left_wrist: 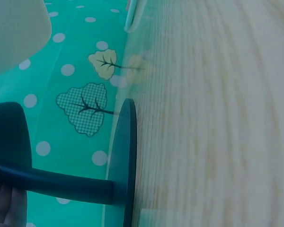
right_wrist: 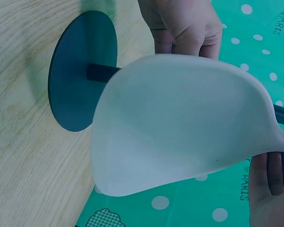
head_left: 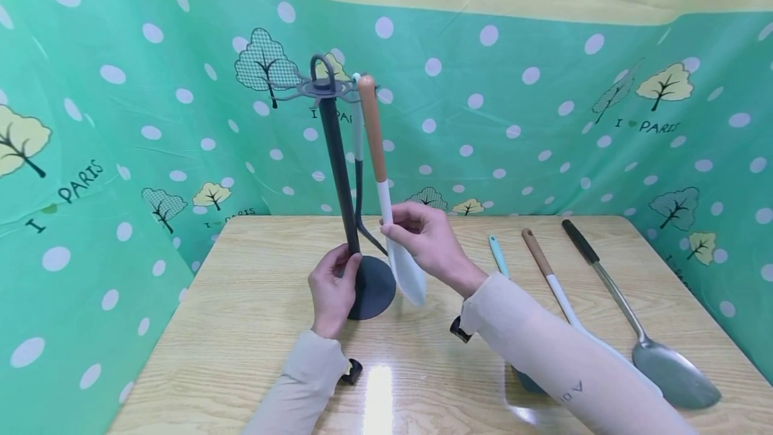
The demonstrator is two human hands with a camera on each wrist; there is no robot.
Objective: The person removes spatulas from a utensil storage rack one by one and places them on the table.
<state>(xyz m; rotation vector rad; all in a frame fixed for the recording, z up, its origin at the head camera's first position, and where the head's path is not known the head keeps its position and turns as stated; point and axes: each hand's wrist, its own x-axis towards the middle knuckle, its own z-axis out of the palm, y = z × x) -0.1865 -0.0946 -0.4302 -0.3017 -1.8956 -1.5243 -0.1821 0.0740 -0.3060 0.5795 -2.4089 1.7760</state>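
A dark utensil stand [head_left: 339,166] has a hooked ring [head_left: 325,88] on top and a round base [head_left: 376,291] on the table. My left hand [head_left: 334,287] grips its pole low down, just above the base. In my right hand [head_left: 431,237] is a white turner [head_left: 409,274] with a brown handle [head_left: 372,129], pinched at its neck. It stands nearly upright, blade down, to the right of the pole; whether its top touches a hook I cannot tell. A utensil with a pale blue handle [head_left: 358,126] hangs on the ring behind it. The right wrist view shows the broad white blade [right_wrist: 180,123].
On the table's right side lie a mint-handled utensil [head_left: 498,254], a brown-handled white utensil [head_left: 558,294] and a metal turner [head_left: 670,368] with a black handle. My right sleeve partly covers the first two. A green dotted curtain [head_left: 483,119] encloses the table [head_left: 253,327].
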